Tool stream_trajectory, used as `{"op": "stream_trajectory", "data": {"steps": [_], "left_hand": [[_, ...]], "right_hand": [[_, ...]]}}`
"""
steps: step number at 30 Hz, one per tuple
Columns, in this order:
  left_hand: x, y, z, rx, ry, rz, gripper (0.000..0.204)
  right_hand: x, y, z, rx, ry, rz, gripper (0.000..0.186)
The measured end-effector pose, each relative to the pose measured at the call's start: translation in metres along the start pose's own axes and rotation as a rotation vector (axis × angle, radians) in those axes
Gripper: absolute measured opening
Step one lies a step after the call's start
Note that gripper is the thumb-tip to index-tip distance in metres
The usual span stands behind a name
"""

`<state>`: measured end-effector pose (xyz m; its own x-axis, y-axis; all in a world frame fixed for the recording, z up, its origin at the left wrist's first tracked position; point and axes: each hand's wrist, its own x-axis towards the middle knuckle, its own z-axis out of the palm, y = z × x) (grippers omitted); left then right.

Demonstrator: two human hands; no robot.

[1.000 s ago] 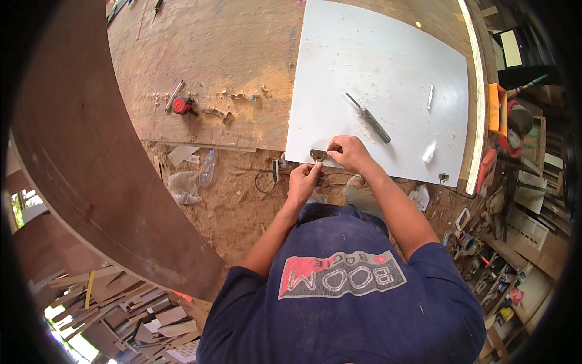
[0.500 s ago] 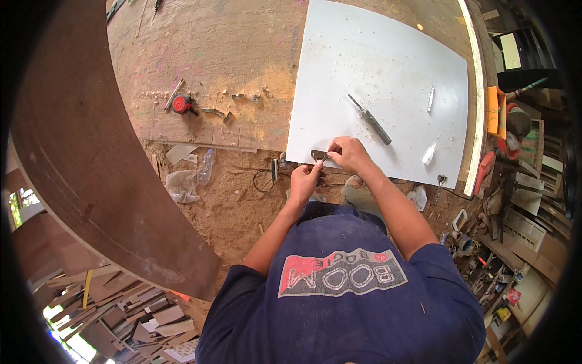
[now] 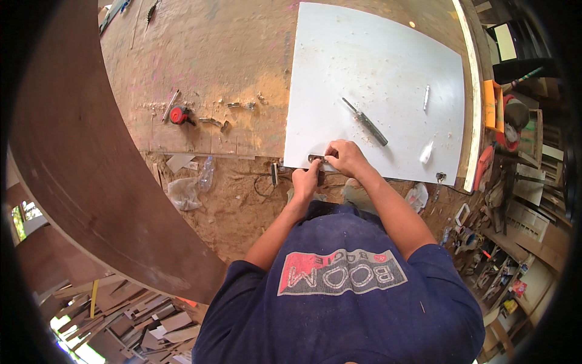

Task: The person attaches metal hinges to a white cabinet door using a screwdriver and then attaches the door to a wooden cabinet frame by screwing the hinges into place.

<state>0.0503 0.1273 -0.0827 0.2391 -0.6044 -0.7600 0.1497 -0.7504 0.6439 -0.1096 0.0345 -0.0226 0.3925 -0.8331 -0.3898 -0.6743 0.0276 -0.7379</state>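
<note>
A white panel (image 3: 339,73) lies on the wooden workbench with pale chips scattered over it. At its near left corner is a small dark metal cabinet hinge (image 3: 313,158), partly covered by my fingers. My left hand (image 3: 305,182) reaches up from below with the thumb and fingers closed on the hinge. Against the hinge's right side, my right hand (image 3: 347,157) is closed in a pinch. Another metal hinge (image 3: 441,176) is set at the panel's near right corner. A screwdriver with a dark handle (image 3: 370,127) rests on the panel, pointing up and left.
On the bench (image 3: 242,48) to the left lie a red tape measure (image 3: 178,115) and several loose hinges (image 3: 211,122). A large curved brown board (image 3: 91,151) stands at the left. An orange box (image 3: 493,106) sits past the panel's right edge. Wood scraps (image 3: 139,321) are piled lower left.
The hinge now sits flatter against the panel, and both hands have come slightly closer together over it. The whole view has shifted a little.
</note>
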Motion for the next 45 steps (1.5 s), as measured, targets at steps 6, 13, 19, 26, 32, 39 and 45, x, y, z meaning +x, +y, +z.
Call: {"op": "stream_trajectory", "data": {"steps": [6,13,19,26,32,39,45], "left_hand": [[-0.002,0.007,-0.001,-0.080,-0.054,-0.073,0.033],[-0.013,0.021,0.002,-0.166,-0.045,-0.049,0.031],[-0.019,0.030,0.000,-0.141,-0.054,-0.027,0.029],[-0.024,0.034,0.004,-0.179,-0.084,-0.060,0.026],[-0.011,0.018,0.005,-0.190,-0.111,-0.078,0.025],[-0.021,0.028,0.011,-0.184,-0.046,-0.063,0.025],[-0.011,0.014,0.007,-0.154,0.044,-0.030,0.026]], "right_hand": [[-0.002,0.008,-0.014,0.258,-0.004,0.084,0.017],[-0.019,0.012,-0.014,0.340,0.135,0.107,0.018],[-0.047,0.020,-0.020,0.318,0.217,0.152,0.017],[-0.096,0.039,-0.055,0.325,0.429,0.227,0.015],[-0.140,0.079,-0.094,0.179,0.629,0.298,0.015],[-0.163,0.145,-0.142,0.064,0.862,0.394,0.015],[-0.161,0.178,-0.168,0.065,0.854,0.499,0.016]]}}
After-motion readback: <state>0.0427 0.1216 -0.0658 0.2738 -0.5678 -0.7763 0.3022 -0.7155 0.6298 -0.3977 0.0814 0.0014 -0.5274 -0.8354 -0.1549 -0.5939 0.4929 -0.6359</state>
